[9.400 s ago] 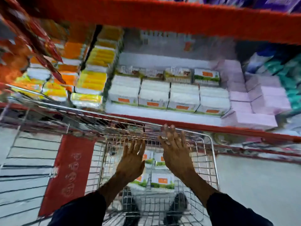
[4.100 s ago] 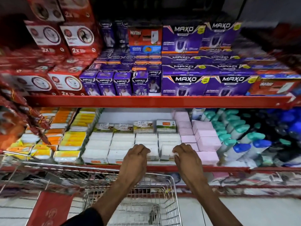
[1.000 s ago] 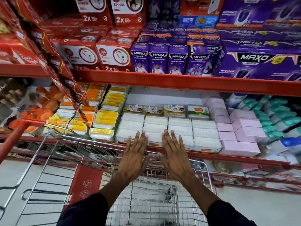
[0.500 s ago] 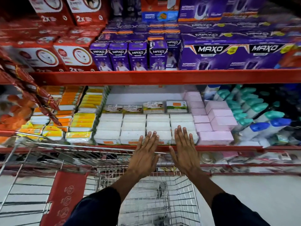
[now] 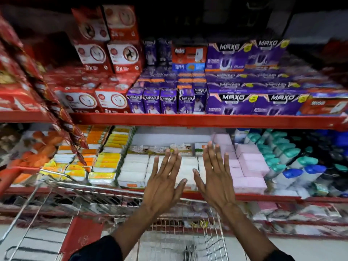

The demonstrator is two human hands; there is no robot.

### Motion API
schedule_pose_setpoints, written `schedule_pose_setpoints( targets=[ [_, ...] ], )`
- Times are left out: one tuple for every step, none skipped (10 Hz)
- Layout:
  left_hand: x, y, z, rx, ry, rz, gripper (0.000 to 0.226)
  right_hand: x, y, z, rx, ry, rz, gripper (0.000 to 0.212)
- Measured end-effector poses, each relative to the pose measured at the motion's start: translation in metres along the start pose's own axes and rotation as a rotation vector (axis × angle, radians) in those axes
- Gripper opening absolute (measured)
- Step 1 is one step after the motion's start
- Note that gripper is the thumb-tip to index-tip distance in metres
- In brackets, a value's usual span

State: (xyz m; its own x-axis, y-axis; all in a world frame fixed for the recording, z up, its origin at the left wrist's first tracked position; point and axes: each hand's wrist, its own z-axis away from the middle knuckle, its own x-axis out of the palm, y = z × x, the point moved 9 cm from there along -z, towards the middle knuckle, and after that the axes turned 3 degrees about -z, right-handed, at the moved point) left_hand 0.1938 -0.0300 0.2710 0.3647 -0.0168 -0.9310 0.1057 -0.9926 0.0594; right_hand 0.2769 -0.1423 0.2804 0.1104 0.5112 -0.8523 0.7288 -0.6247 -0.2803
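Observation:
My left hand and my right hand are both raised with straight, spread fingers in front of the lower shelf. Neither holds anything. Behind them lie rows of white packs with orange labels, stacked flat on the shelf. The hands cover the middle and right stacks. A wire shopping cart stands below my forearms; what lies in it is too blurred to tell.
Red shelf rails run across. Purple Maxo boxes and red boxes fill the upper shelf. Pink packs and capped bottles lie right of the white packs, yellow-orange packs left. Hanging red sachets dangle at left.
Both hands have risen and reached farther over the white packs, still with spread fingers. The view has tilted upward, showing more of the upper shelf.

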Motion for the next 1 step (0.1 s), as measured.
schedule_pose_setpoints(
  targets=[
    [-0.0945, -0.0040, -0.0256, -0.013, 0.235, -0.001, 0.076, -0.0865, -0.0386, -0.0392, -0.072, 0.239, -0.033, 0.077]
  ],
)
